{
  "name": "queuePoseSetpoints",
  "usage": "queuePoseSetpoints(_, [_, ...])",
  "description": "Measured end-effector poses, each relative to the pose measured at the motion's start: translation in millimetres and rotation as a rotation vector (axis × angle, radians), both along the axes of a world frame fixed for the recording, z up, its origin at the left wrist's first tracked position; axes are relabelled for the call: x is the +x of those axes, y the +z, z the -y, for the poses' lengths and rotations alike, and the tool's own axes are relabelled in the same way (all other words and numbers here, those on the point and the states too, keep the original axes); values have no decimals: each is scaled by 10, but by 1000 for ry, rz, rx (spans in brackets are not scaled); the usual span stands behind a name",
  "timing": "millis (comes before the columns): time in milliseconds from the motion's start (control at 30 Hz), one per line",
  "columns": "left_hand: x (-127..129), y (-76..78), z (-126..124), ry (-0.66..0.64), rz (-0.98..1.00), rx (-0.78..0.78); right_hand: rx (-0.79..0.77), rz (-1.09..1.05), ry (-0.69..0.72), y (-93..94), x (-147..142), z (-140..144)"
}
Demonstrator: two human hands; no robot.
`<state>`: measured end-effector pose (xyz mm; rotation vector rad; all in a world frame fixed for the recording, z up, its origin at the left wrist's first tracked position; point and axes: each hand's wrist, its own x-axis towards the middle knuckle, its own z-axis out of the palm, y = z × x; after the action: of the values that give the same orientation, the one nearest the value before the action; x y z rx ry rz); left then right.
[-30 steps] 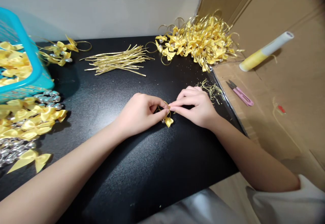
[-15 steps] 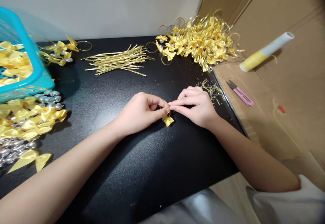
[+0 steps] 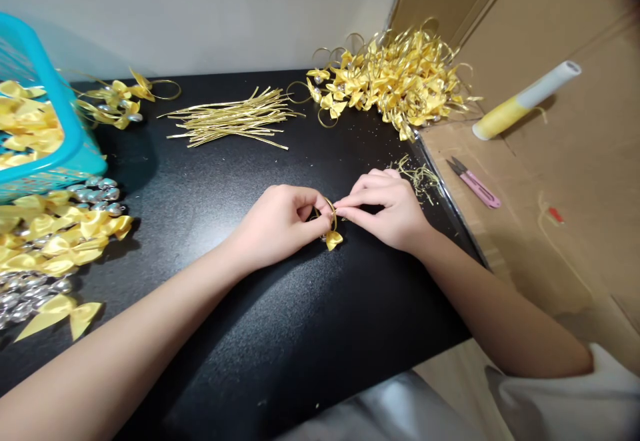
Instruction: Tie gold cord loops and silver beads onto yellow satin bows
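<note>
Black tabletop (image 3: 280, 334) under both hands: left hand (image 3: 277, 224) and right hand (image 3: 390, 211) pinch one small yellow bow (image 3: 332, 239) together, finished bows (image 3: 400, 77) heaped beyond it, gold ties (image 3: 230, 119) and loose bows (image 3: 60, 237) unused leftward.

Black table (image 3: 210, 181) against a pale wall, turquoise basket (image 3: 65, 134) at its left edge, loose yellow bows (image 3: 55, 241) and silver beads (image 3: 97, 191), gold wire strips (image 3: 230, 119) centre, heap of looped bows (image 3: 400, 81) far right.

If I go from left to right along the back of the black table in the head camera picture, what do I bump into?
Blue basket → small bunch of bows → gold wire strips → big heap of yellow bows → yellow-and-white tube.
</note>
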<state>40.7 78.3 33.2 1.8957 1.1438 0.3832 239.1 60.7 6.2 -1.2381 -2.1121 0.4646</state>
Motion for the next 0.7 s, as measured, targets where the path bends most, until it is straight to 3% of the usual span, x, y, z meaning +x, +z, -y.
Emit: queuePoseSetpoints(700, [9,-21,42,-38,-74,72,7,-61,-122,-6,-3,-28])
